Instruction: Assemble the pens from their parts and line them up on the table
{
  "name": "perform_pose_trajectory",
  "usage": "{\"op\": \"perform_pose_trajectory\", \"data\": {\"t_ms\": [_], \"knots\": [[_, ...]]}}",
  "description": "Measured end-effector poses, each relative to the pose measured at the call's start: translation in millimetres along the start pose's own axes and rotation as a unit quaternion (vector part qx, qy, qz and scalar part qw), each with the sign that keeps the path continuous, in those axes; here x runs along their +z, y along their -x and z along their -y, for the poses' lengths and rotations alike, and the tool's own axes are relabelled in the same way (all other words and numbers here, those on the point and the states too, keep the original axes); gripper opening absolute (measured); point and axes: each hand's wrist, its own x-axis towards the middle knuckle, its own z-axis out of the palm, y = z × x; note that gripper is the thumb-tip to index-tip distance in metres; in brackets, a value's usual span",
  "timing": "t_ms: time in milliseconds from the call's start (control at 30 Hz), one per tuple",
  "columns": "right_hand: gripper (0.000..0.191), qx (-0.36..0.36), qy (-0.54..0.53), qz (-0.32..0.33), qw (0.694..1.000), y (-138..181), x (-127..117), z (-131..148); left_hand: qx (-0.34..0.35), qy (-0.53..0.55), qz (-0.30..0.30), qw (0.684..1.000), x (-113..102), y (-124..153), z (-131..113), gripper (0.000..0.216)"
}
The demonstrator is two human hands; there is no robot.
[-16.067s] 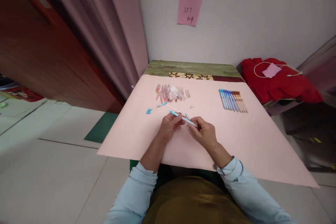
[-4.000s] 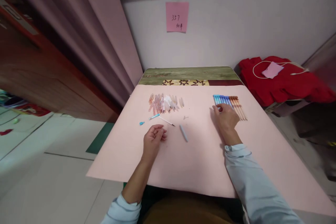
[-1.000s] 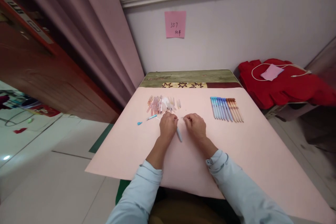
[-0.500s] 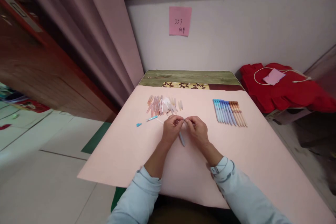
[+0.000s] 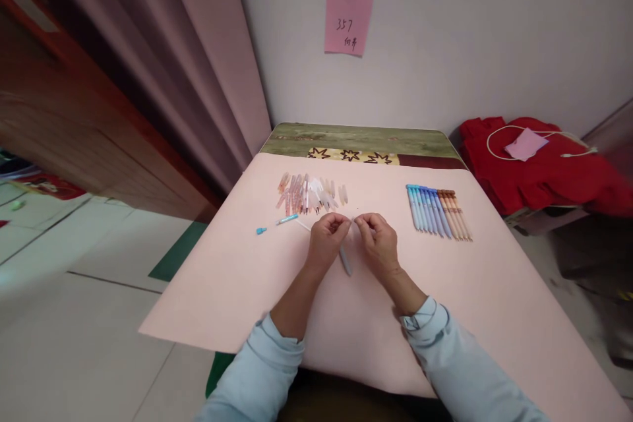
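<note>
head view — note (image 5: 348, 6) reads "357" — left grip (image 5: 329, 241), right grip (image 5: 380, 244) pinching a tiny piece (image 5: 353, 221).

A square pink paper note (image 5: 348, 23) sticks to the pale wall (image 5: 459, 59); over there, a white cable (image 5: 579, 154) loops across red cloth (image 5: 568, 184).

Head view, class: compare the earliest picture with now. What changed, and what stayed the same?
The left hand and right hand have let go of the blue-topped pen and now pinch a small piece, too tiny to identify. Of two bright-blue parts on the left, one remains. Unchanged: the heap of translucent pen parts and pink wall note.
</note>
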Motion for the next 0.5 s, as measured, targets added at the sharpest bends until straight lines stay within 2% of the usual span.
{"op": "perform_pose_trajectory", "data": {"t_ms": [500], "knots": [[0.023, 0.005, -0.002, 0.016, 1.000, 1.2, -0.1, 2.5, 0.125, -0.094, 0.003, 0.988, -0.7, -0.8, 4.3, 0.016]]}}
